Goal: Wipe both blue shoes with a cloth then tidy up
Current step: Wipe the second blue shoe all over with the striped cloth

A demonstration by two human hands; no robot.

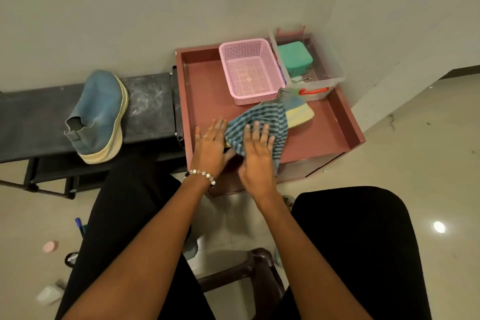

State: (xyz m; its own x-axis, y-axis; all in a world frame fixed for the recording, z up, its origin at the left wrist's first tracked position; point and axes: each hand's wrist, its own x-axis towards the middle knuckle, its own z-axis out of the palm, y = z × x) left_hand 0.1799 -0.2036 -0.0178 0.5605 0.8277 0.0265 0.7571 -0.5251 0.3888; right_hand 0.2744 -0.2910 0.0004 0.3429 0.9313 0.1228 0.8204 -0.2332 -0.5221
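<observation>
seated person viewed from above, both bare forearms reaching forward. far to the left of the left hand, one blue shoe (100, 114) lies tilted on its side on a dark bench (148, 104), heel opening toward the viewer and pale sole facing right. on the floor (415, 163) well below and to the left of that hand lie a small pink object (50, 246) and a blue pen-like item (79, 225), the latter partly hidden by the leg. left hand (210, 145), wearing a beaded bracelet (201, 174) at the wrist, is spread with fingers straight, palm down at the near left edge of a striped blue cloth (262, 125); whether it clasps anything beneath cannot be told. right hand (257, 156), just beside the left, lies flat with fingers straight and pressed onto the cloth. the cloth is draped over the second blue shoe (298, 112), of which only the pale sole and toe end show beyond the right hand's fingertips. both rest in a maroon tray (348, 122). ahead of the hands stands a pink mesh basket (250, 70); to its right, a clear plastic box (335, 70) with an orange handle holds a green container (294, 60).
</observation>
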